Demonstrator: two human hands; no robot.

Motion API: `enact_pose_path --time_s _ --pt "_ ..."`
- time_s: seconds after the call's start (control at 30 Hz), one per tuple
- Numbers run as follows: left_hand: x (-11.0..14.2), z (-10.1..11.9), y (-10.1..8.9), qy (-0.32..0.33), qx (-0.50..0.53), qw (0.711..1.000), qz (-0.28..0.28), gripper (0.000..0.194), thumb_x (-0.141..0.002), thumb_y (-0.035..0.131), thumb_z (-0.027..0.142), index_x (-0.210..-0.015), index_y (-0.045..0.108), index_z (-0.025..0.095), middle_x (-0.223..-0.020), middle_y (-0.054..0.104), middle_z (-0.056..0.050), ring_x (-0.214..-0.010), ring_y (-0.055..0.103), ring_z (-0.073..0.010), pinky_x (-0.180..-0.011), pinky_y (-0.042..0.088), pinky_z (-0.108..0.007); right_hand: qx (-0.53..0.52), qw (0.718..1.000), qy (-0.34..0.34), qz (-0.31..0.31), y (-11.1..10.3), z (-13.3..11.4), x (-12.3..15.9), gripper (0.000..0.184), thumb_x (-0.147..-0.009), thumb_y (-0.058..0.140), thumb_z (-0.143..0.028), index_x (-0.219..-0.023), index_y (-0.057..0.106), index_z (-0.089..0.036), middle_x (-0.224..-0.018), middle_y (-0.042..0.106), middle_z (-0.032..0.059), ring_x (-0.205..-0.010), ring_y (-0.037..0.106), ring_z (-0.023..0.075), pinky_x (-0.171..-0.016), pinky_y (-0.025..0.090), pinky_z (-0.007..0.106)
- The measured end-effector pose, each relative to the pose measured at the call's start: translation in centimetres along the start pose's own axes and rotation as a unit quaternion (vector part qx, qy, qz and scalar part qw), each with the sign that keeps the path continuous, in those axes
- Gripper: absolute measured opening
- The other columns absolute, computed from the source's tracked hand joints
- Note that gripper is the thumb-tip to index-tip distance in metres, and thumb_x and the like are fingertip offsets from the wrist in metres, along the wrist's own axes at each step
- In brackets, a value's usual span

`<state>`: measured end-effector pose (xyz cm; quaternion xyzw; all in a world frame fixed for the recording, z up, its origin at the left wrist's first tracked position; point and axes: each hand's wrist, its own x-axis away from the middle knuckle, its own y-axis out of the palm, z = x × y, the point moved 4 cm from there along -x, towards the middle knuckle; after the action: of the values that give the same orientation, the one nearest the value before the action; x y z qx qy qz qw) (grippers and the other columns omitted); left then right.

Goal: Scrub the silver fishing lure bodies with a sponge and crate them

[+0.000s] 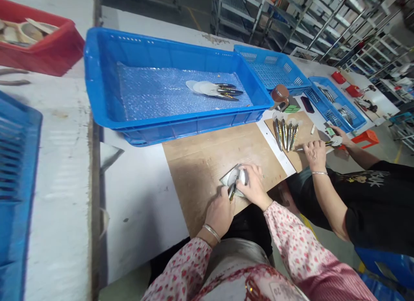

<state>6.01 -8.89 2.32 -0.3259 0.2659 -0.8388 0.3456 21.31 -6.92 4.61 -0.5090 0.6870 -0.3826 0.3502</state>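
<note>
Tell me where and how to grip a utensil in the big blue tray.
Probably by its dark handle, coming from above: the handles point right, slim and fanned, while the pale discs overlap at left and the tray walls hinder a low approach.

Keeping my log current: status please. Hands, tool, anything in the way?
Left hand gripping dark handle. Right hand at pale round end. Blue bin ahead, not blocking.

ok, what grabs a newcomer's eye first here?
The big blue bin, upper middle, with pale-headed tools on its bubble wrap. Nearer, the wearer's left hand grips a similar tool over the brown board, right hand close by. A red bin sits upper left.
</note>
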Motion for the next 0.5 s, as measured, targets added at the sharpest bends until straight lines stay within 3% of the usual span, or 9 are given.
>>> enact_pose_path --time_s 0.2,0.4,0.5 --pt "-0.1 -0.6 0.0 -0.003 0.011 1.000 0.015 0.024 -0.090 0.041 0.025 -0.112 0.042 0.014 -0.092 0.067 -0.010 -0.086 0.067 -0.0235 -0.070 0.045 -0.030 0.026 0.997 0.050 0.046 -0.6 1.3 -2.8 0.042 -0.071 0.055 -0.030 -0.111 0.058 -0.019 -0.112 0.054 0.0090 -0.104 0.045 0.0294 -0.093 0.034 0.044" --pt "-0.3 -1.0 0.2 0.018 0.033 0.999 0.004 0.026 -0.089 0.042 0.026 -0.113 0.041 0.015 -0.090 0.067 -0.008 -0.085 0.067 -0.0233 -0.070 0.045 -0.030 -0.028 0.999 -0.032 -0.002 0.1 -0.5 0.1 0.040 -0.071 0.056 -0.029 -0.111 0.056 -0.023 -0.112 0.056 0.0054 -0.106 0.045 0.0271 -0.093 0.037 0.040" --pt "-0.4 -1.1 0.1 0.014 0.024 1.000 0.011 0.024 -0.090 0.041 0.027 -0.111 0.041 0.015 -0.088 0.067 -0.009 -0.084 0.067 -0.0238 -0.070 0.044 -0.030 -0.001 0.999 0.029 0.012 0.0 0.9 -1.8 0.042 -0.071 0.055 -0.031 -0.112 0.057 -0.020 -0.106 0.057 0.0076 -0.102 0.047 0.0287 -0.091 0.036 0.043"
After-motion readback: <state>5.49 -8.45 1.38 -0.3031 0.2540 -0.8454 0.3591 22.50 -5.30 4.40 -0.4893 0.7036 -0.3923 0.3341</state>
